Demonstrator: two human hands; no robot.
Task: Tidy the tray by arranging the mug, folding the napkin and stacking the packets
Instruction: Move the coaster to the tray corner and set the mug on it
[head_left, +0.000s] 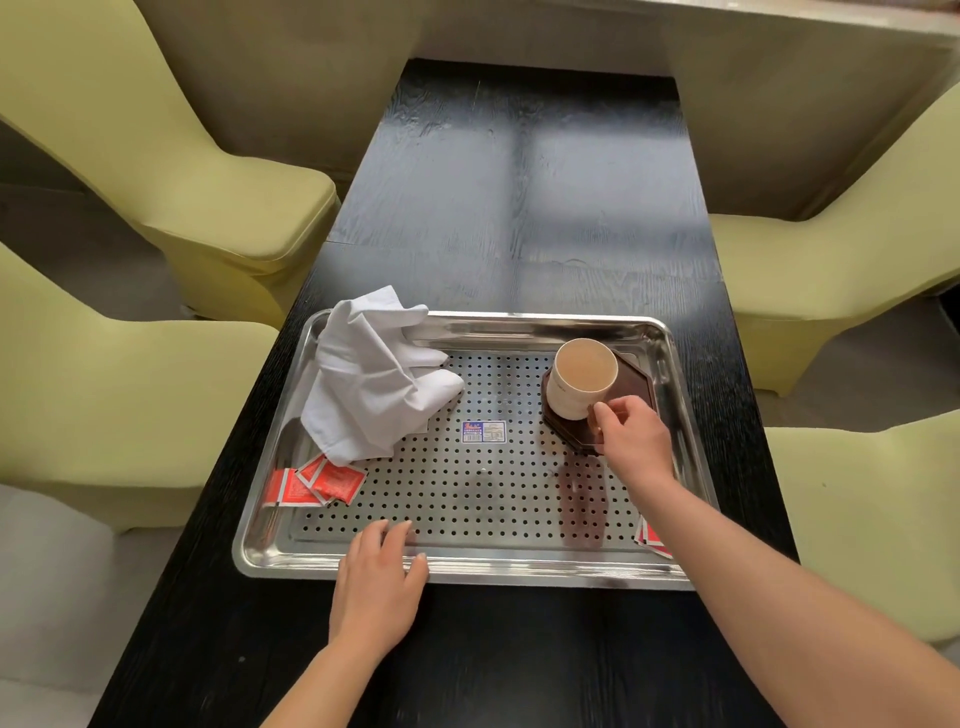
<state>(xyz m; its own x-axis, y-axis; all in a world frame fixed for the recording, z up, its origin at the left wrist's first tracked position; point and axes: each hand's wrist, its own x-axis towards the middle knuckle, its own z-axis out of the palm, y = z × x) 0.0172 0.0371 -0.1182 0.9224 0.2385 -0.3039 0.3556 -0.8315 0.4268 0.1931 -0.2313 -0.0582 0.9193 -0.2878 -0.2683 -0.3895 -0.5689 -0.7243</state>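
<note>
A steel tray (467, 569) with a perforated floor lies on the black table. A cream mug (576, 384) stands on a dark octagonal coaster (631, 387) at the tray's right side, and my right hand (631, 434) grips the mug at its near side, covering the handle. A crumpled white napkin (374, 379) lies at the tray's left, draped over the far rim. Red packets (317, 483) lie loose at the near left, partly under the napkin. More red packets (652, 540) sit in the near right corner, partly hidden by my forearm. My left hand (376, 587) rests flat on the tray's near rim, fingers apart.
The black wooden table (519, 197) runs away from me. Yellow-green upholstered chairs (171, 171) flank it on both sides, close to its edges. A small printed sticker (484, 432) is stuck on the tray floor.
</note>
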